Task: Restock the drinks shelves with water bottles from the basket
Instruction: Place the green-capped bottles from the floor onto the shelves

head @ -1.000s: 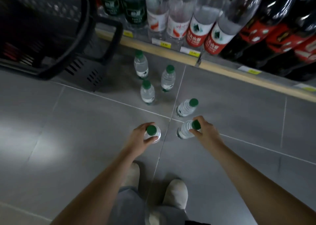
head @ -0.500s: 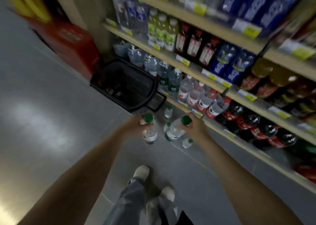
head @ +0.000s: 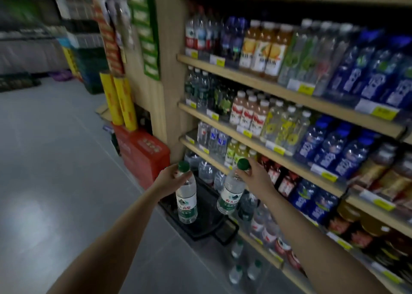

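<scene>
My left hand (head: 170,178) grips a green-capped water bottle (head: 186,201) by its neck, hanging upright over the black basket (head: 201,228). My right hand (head: 254,177) holds a second green-capped water bottle (head: 230,193) by the cap, tilted, in front of the lower drinks shelves (head: 278,159). Three more small green-capped bottles (head: 237,248) stand on the floor beside the basket, at the foot of the shelving.
Wooden shelves packed with drinks fill the right side, several tiers high. Red cartons (head: 142,153) with yellow rolls (head: 120,101) on top stand at the shelf's left end. Grey tiled floor (head: 55,159) stretches to the left. Stacked crates are far behind.
Both hands have lifted their bottles off the floor to shelf height. The view has swung up from the floor to the shelves.
</scene>
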`<state>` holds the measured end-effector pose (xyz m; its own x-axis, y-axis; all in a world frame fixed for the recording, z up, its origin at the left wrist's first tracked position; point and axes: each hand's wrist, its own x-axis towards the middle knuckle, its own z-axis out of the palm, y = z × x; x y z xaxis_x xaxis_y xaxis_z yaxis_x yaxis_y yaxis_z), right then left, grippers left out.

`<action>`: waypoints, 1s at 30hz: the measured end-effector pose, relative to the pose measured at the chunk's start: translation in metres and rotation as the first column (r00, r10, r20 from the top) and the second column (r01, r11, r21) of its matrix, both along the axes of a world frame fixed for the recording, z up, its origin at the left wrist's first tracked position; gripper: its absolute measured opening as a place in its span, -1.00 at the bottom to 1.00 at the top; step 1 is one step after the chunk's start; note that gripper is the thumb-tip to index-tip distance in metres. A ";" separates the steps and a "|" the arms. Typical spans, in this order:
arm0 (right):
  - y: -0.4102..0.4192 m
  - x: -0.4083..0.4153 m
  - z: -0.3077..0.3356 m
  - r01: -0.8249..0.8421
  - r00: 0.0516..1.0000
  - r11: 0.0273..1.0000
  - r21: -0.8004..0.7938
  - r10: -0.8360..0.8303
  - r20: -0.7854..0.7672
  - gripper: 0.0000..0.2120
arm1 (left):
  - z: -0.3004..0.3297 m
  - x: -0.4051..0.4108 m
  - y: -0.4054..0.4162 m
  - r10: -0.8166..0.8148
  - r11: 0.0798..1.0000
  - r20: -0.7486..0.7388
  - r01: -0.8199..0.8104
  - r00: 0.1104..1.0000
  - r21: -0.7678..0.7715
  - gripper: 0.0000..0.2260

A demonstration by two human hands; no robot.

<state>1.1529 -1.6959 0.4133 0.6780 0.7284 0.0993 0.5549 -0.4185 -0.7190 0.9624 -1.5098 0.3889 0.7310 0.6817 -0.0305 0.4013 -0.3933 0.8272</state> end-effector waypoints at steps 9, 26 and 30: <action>0.143 -0.013 0.097 0.108 0.985 0.985 0.136 -0.125 0.116 -0.56 | 0.110 -0.015 0.159 -0.197 0.976 0.183 0.176 0.963 0.126 -0.86; 0.347 0.032 0.300 0.054 0.940 0.936 0.348 -0.165 0.300 -0.68 | 0.245 0.065 0.377 -0.194 0.978 0.533 0.117 0.824 0.175 -0.88; 0.389 0.068 0.353 -0.008 0.910 0.902 0.431 -0.172 0.377 -0.67 | 0.298 0.100 0.430 -0.102 0.984 0.634 -0.015 0.767 0.177 -0.79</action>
